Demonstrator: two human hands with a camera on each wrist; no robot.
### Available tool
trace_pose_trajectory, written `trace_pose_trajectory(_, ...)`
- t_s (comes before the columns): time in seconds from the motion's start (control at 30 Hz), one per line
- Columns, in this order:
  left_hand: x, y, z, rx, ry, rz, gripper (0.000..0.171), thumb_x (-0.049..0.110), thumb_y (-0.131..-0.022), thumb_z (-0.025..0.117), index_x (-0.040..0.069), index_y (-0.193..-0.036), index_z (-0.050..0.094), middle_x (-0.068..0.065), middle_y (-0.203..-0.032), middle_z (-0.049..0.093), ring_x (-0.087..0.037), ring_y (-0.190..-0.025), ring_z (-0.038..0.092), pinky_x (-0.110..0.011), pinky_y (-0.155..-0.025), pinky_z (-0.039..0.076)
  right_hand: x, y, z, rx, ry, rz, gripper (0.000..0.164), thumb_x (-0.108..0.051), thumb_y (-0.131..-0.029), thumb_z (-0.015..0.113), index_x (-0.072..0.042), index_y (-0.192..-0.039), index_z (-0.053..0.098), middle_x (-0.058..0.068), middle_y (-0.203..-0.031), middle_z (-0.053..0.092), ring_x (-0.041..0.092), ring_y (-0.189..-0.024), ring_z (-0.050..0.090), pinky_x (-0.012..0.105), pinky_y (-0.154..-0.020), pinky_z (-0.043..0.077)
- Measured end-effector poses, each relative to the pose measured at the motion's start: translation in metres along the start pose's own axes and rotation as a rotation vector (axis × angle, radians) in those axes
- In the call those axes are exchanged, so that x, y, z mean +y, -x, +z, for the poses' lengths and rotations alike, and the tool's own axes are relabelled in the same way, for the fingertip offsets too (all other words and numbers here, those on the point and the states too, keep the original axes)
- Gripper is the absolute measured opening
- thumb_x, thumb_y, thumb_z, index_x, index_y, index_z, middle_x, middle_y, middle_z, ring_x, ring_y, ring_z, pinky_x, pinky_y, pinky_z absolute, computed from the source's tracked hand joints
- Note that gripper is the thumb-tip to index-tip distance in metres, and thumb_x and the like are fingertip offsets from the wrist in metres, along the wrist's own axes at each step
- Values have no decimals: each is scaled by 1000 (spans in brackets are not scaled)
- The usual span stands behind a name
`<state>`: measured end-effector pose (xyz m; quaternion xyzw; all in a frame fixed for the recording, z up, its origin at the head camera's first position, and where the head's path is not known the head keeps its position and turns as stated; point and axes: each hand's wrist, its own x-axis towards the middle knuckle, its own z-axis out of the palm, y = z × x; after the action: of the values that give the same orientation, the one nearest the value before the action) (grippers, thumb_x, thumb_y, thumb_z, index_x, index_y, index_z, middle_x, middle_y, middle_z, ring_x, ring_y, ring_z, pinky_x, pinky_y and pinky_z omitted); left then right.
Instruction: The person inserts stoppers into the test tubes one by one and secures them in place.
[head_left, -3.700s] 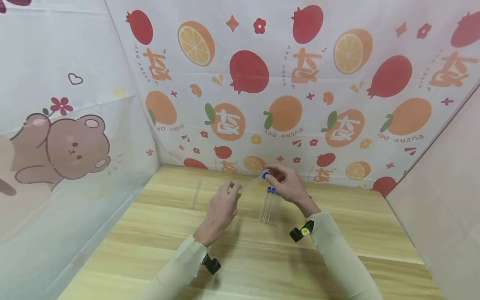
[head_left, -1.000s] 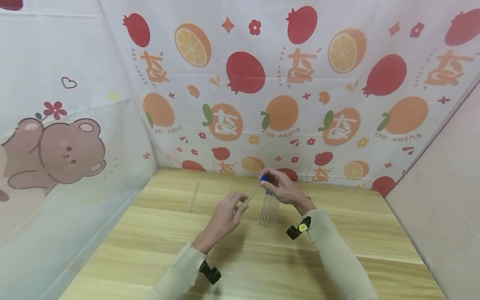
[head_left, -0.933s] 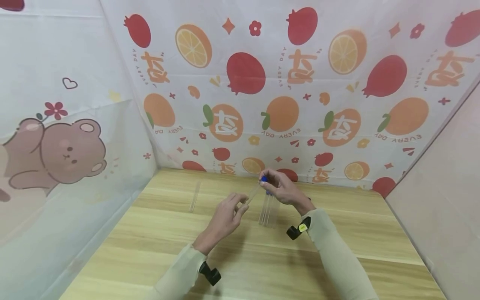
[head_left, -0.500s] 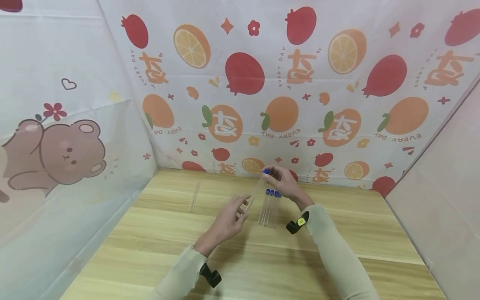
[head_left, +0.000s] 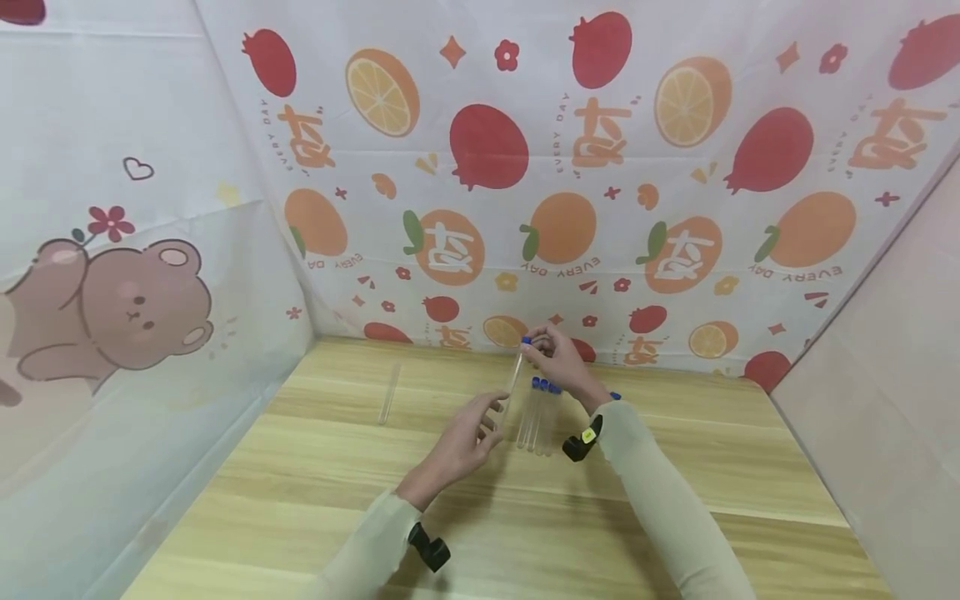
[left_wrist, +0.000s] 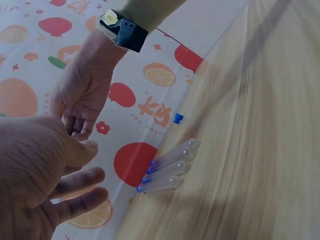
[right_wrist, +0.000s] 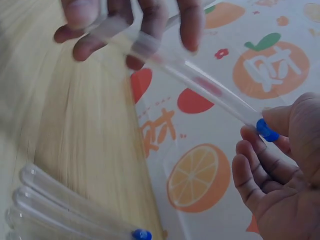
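Note:
Between thumb and fingers my right hand [head_left: 558, 362] pinches a clear test tube [head_left: 513, 379] just at its blue cap [right_wrist: 267, 131]. The tube slants down toward my left hand [head_left: 468, 433], raised over the table. In the right wrist view, the tube's rounded lower end lies among the left thumb and fingers [right_wrist: 152, 25], which are spread loosely about it. Below the hands, several blue-capped test tubes [left_wrist: 167, 170] lie side by side. Off to the left lies one test tube [head_left: 389, 396] with no blue cap showing.
A loose blue cap [left_wrist: 178, 118] rests on the wooden table [head_left: 487, 533], beyond the row and beside the right wrist. Fruit-printed cloth [head_left: 420, 317] hangs at the table's back edge, and a bear-printed cloth [head_left: 247, 275] stands along the left.
Blue cap and tube have come together in the hands. The tube has swung steeper as the right hand rose slightly. The left fingers have loosened around its lower end.

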<state>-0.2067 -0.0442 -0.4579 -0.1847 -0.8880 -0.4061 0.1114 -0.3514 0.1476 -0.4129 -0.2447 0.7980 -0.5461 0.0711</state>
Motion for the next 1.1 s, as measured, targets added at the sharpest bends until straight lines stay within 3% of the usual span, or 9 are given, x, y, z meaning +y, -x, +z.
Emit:
trace_pose_trajectory(0.27,-10,-5,6,3,-40,2,53,8,-95,69,8,-144,49,-13,-123,67,-21,-95,70,-25,-74,59,13,-4,2,11,167,88,26,-23,-107,50,-14,-130,59,16,-127,67,29,-112,64,45,-94,54)
trace_pose_trajectory(0.4,-16,-6,9,-12,-99,27,51,14,-96,69,6,-142,50,-13,-121,68,-25,-97,71,-31,-76,61,20,-7,5,-13,243,114,33,-10,-105,45,-17,-134,59,18,-134,64,34,-127,59,53,-104,50)
trace_pose_trajectory(0.53,-19,-8,12,-24,-169,56,52,20,-96,70,5,-142,51,-14,-120,68,-28,-99,71,-37,-82,61,26,-10,7,-59,320,109,53,6,-96,41,-18,-140,56,19,-139,62,39,-134,54,54,-108,48)
trace_pose_trajectory(0.67,-24,-8,15,-17,-231,73,56,23,-94,73,5,-142,50,-16,-121,68,-29,-101,70,-41,-83,60,27,-10,7,-93,355,105,61,12,-88,44,-15,-142,56,19,-143,60,41,-138,51,56,-111,46)
trace_pose_trajectory(0.87,-32,-7,20,-3,-305,55,55,24,-91,76,4,-137,54,-16,-118,69,-29,-103,68,-45,-86,58,35,-10,4,-128,401,128,61,7,-88,57,-14,-145,55,20,-148,55,44,-139,48,60,-111,45)
trace_pose_trajectory(0.97,-35,-7,21,-7,-327,35,53,26,-91,76,5,-135,56,-15,-117,69,-28,-101,67,-44,-85,58,41,-11,3,-134,400,145,59,5,-89,58,-15,-144,56,21,-149,54,47,-139,47,62,-110,46)
trace_pose_trajectory(1.1,-41,-7,24,-45,-350,12,52,29,-91,75,6,-133,57,-13,-117,69,-27,-100,67,-43,-85,58,48,-12,3,-145,436,147,58,5,-87,54,-14,-142,58,22,-150,52,47,-143,41,67,-119,32)
